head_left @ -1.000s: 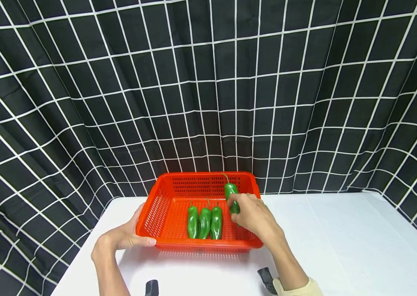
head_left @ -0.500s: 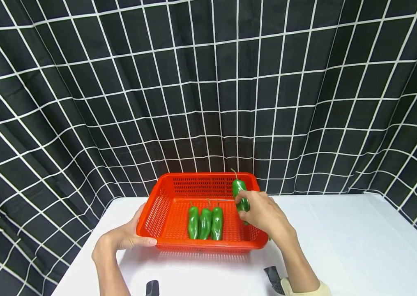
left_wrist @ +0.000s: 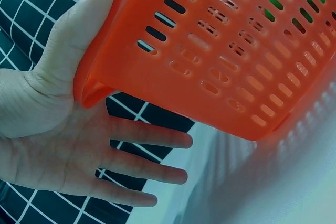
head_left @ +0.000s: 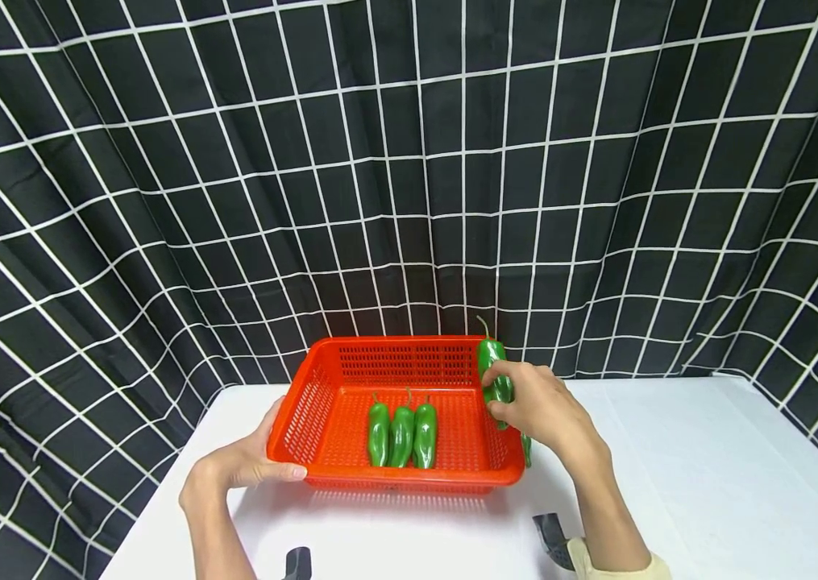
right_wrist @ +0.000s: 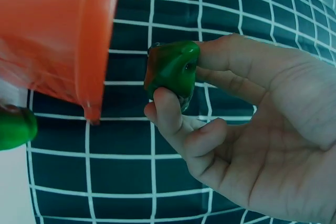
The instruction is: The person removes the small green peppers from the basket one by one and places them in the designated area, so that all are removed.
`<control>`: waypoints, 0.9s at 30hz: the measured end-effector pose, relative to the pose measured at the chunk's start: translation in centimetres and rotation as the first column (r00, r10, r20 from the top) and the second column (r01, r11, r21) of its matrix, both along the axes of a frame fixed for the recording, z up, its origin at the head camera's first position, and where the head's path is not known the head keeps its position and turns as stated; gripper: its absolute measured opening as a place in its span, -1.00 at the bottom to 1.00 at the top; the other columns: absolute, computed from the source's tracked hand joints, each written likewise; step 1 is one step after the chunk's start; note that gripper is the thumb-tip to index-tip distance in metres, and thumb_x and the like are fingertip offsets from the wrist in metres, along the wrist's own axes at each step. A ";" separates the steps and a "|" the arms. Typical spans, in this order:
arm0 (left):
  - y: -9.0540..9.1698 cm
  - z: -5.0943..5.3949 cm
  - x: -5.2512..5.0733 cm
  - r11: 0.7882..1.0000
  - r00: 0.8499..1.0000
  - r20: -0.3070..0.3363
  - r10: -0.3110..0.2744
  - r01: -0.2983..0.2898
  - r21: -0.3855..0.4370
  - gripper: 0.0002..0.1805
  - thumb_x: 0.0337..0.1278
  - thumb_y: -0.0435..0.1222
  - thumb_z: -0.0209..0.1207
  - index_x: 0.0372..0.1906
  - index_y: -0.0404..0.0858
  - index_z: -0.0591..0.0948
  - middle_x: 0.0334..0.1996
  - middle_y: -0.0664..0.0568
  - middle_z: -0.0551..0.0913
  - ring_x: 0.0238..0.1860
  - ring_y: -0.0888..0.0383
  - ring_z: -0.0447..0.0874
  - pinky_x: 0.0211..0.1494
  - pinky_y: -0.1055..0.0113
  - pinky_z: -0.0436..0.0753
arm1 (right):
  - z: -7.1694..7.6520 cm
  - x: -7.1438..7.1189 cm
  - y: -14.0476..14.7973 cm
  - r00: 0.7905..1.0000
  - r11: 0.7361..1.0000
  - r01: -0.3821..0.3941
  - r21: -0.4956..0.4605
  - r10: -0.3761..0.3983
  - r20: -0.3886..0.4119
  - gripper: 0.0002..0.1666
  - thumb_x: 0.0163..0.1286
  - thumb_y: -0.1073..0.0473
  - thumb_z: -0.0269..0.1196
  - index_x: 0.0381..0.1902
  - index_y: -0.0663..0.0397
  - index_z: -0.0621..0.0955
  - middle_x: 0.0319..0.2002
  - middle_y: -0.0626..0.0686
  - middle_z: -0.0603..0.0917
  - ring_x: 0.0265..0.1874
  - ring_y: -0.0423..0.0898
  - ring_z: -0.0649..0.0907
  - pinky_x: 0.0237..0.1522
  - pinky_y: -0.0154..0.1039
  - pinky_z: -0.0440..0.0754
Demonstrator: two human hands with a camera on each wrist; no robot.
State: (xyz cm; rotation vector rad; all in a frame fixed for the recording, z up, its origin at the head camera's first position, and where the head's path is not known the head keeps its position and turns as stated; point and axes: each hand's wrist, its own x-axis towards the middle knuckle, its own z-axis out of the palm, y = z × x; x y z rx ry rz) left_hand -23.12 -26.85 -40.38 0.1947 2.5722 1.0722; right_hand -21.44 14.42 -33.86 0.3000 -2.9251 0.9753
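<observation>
A green chili pepper (head_left: 492, 362), stem up, is pinched between the thumb and fingers of my right hand (head_left: 545, 407) at the right rim of the red plastic basket (head_left: 397, 475). The right wrist view shows this pepper (right_wrist: 173, 69) end-on and apart from the basket wall. Three more green peppers (head_left: 402, 437) lie side by side on the basket floor. My left hand (head_left: 245, 463) rests against the basket's front left corner, thumb along the front rim. In the left wrist view, several fingers (left_wrist: 142, 167) stretch out straight below the rim; the index finger is hidden.
Another green pepper (head_left: 527, 449) lies just outside the basket's right wall, mostly hidden in the head view. A white cloth covers the table (head_left: 670, 475). Behind it hangs a black curtain (head_left: 394, 185) with a white grid. Dark straps (head_left: 552, 538) show near both wrists.
My right hand has carried the pepper from above the basket's inside to the right, up to its right rim. The left hand and the three peppers inside stay in place.
</observation>
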 end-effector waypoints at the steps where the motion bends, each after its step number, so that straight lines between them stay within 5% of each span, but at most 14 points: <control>1: 0.0 0.0 0.0 1.000 1.000 0.002 0.000 0.000 0.004 0.49 -0.22 0.14 0.59 0.71 0.07 -0.19 0.57 -0.13 0.30 0.51 -0.20 0.31 0.41 -0.37 0.50 | 0.1 0.0 0.2 1.000 1.000 0.003 0.001 -0.003 -0.001 -0.65 0.27 0.33 0.40 0.03 0.12 0.72 -0.35 0.10 0.73 -0.53 -0.14 0.64 -0.51 -0.25 0.58; 10: 0.1 0.0 0.0 1.000 1.000 0.006 0.002 -0.002 0.017 0.48 -0.21 0.13 0.59 0.71 0.07 -0.19 0.58 -0.13 0.29 0.51 -0.20 0.29 0.42 -0.36 0.49 | 0.3 0.0 1.6 1.000 1.000 0.013 0.001 -0.013 -0.013 -0.66 0.27 0.33 0.39 0.02 0.15 0.72 -0.24 0.16 0.76 -0.43 -0.09 0.66 -0.45 -0.24 0.56; 27: 0.0 0.2 0.1 1.000 1.000 0.006 -0.011 0.011 0.006 0.49 -0.18 0.12 0.58 0.71 0.04 -0.22 0.58 -0.15 0.27 0.51 -0.23 0.30 0.43 -0.39 0.46 | -0.8 -1.2 5.7 0.986 0.989 0.116 0.087 -0.125 0.111 -0.64 0.27 0.31 0.41 0.04 0.16 0.70 -0.17 0.28 0.69 -0.26 0.10 0.64 -0.37 -0.13 0.58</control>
